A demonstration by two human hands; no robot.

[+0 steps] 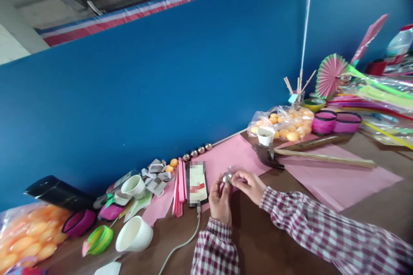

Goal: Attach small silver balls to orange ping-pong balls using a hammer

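A shiny silver ball is pinched between the fingertips of my left hand. My right hand has its thumb and fingers closed together at the ball's right side. Whether those fingers grip the ball itself or something small on it is too fine to see. Just left of my hands lies a phone with its screen lit. Behind it, a row of several silver balls sits along the blue wall. Pink paper lies flat under and behind my hands.
A hammer lies right of my hands, near a white cup and a bag of orange balls. A charging cable runs toward me. Leftward stand another white cup, pink strips and a second ball bag.
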